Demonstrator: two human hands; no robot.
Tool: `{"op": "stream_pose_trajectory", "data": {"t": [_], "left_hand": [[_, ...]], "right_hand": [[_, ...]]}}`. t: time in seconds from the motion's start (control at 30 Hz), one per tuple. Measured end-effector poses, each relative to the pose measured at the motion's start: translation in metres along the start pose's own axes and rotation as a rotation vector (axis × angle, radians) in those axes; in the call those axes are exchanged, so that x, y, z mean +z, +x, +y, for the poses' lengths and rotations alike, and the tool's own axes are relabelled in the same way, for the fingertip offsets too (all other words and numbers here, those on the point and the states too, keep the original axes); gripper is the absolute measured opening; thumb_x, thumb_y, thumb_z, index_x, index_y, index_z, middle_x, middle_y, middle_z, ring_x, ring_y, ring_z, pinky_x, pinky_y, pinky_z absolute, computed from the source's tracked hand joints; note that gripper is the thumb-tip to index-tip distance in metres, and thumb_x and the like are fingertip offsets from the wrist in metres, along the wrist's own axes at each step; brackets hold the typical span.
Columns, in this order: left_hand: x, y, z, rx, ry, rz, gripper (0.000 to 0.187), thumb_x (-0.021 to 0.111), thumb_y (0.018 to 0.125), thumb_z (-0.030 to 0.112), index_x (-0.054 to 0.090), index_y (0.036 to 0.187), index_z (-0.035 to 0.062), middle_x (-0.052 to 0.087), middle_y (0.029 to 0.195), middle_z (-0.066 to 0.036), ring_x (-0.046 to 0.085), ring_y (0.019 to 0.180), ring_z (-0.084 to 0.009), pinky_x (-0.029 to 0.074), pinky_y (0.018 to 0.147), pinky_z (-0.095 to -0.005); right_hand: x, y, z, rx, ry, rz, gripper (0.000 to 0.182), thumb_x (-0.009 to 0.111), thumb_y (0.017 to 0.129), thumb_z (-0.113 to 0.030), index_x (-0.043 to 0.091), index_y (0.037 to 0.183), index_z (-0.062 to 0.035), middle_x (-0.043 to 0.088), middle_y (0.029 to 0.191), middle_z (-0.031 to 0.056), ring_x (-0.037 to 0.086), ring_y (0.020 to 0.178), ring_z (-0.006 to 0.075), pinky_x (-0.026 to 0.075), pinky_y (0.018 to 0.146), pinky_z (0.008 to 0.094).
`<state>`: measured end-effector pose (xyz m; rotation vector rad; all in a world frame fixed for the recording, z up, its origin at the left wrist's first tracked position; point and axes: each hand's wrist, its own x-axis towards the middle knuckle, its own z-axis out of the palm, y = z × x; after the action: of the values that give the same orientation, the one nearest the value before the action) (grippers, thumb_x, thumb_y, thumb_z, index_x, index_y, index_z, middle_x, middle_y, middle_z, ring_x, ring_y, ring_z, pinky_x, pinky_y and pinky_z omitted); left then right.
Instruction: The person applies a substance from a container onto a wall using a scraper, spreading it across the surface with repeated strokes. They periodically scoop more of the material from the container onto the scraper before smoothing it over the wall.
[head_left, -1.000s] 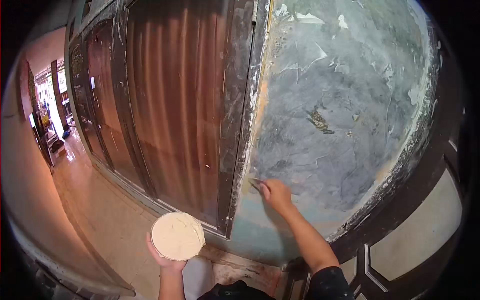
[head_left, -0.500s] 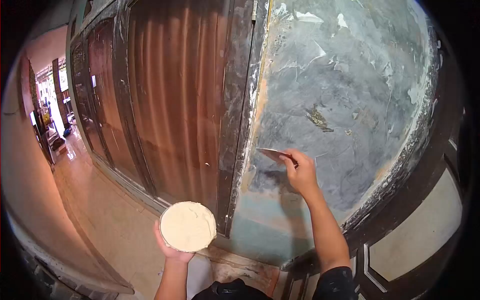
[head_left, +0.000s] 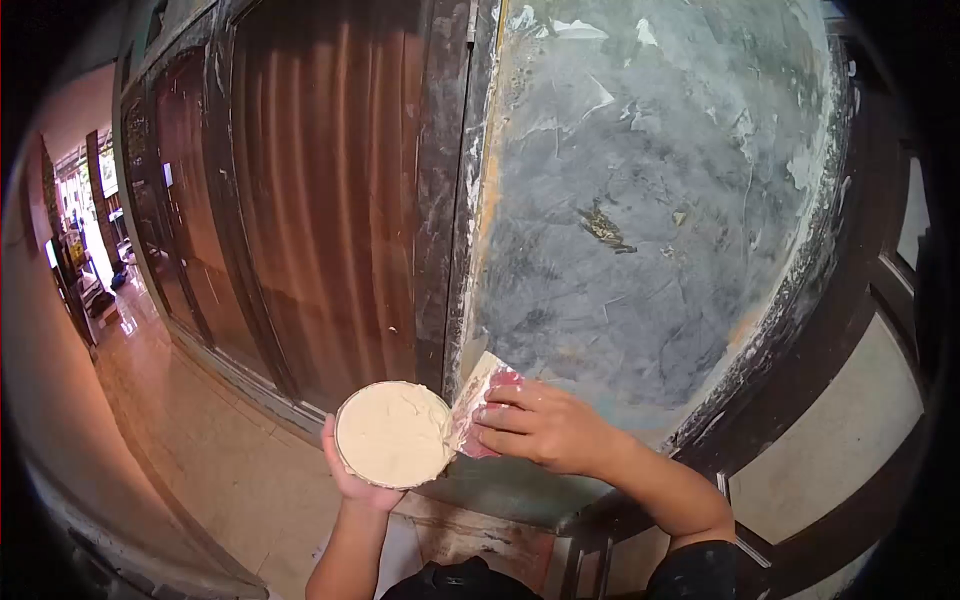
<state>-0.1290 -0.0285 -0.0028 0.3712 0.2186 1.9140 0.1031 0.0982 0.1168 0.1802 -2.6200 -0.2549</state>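
My left hand (head_left: pixel 362 488) holds up a round tub of cream-coloured putty (head_left: pixel 393 436) from below and from its left side. The putty fills it nearly to the rim. In my right hand (head_left: pixel 545 428) is a flat putty scraper (head_left: pixel 482 408), reddish with whitish smears, gripped between thumb and fingers. Its lower left edge meets the right rim of the tub. Behind my right hand rises a grey plastered wall (head_left: pixel 620 300) with pale patches and a small rough dark spot (head_left: pixel 606 228).
A dark-framed glass pane (head_left: pixel 325 220) with a reddish curtain behind it stands left of the wall. Dark door panelling (head_left: pixel 830 420) lies at the right. A tiled floor passage (head_left: pixel 215 430) runs at the left toward a bright opening, beside a low wall (head_left: pixel 75 380).
My right hand has moved down and left from the wall to the tub's rim, turning the scraper so its broad face shows. The tub sits slightly higher and further right in view.
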Motion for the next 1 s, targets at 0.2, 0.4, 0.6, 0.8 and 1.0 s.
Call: {"op": "stream_pose_trajectory", "data": {"t": [0.2,0.4,0.6,0.8,1.0], "left_hand": [[-0.005,-0.002,-0.010,-0.025,-0.055,-0.032,0.085,0.032,0.099,0.071,0.051,0.150,0.0061,0.057,0.149,-0.018,0.057,0.134,-0.0410,0.046,0.112,-0.0587],[-0.009,-0.004,-0.016,-0.019,0.009,0.009,0.083,0.036,0.099,0.070,0.054,0.149,0.0062,0.058,0.149,-0.018,0.058,0.132,-0.0406,0.046,0.112,-0.0581],[-0.014,-0.008,-0.021,-0.014,-0.003,0.010,0.084,0.035,0.099,0.071,0.053,0.150,0.0072,0.057,0.150,-0.017,0.059,0.132,-0.0389,0.047,0.112,-0.0572],[-0.002,-0.007,-0.022,0.016,0.005,0.016,0.084,0.034,0.100,0.070,0.054,0.150,0.0061,0.058,0.149,-0.017,0.058,0.133,-0.0398,0.046,0.113,-0.0576],[-0.005,-0.006,-0.025,0.021,-0.024,-0.009,0.084,0.032,0.100,0.070,0.053,0.150,0.0057,0.058,0.150,-0.018,0.058,0.132,-0.0413,0.046,0.112,-0.0592]], "right_hand": [[0.010,-0.008,-0.004,0.042,0.035,0.008,0.029,0.065,0.089,-0.019,0.070,0.116,-0.0110,0.070,0.123,0.0060,0.061,0.125,0.0320,0.051,0.102,0.0459],[0.022,-0.017,0.000,0.099,0.078,0.089,0.031,0.070,0.085,-0.015,0.072,0.115,-0.0105,0.070,0.120,0.0050,0.063,0.121,0.0299,0.055,0.097,0.0443],[0.037,-0.027,0.011,0.173,0.063,0.160,0.045,0.072,0.075,-0.004,0.073,0.120,-0.0135,0.071,0.120,0.0019,0.065,0.117,0.0273,0.055,0.095,0.0425],[0.048,-0.029,0.021,0.244,0.012,0.223,0.046,0.072,0.072,-0.002,0.074,0.115,-0.0171,0.073,0.114,-0.0026,0.066,0.110,0.0224,0.055,0.083,0.0399],[0.055,-0.028,0.028,0.326,-0.050,0.273,0.035,0.072,0.074,-0.006,0.075,0.107,-0.0186,0.073,0.105,-0.0053,0.067,0.100,0.0183,0.057,0.075,0.0363]]}}
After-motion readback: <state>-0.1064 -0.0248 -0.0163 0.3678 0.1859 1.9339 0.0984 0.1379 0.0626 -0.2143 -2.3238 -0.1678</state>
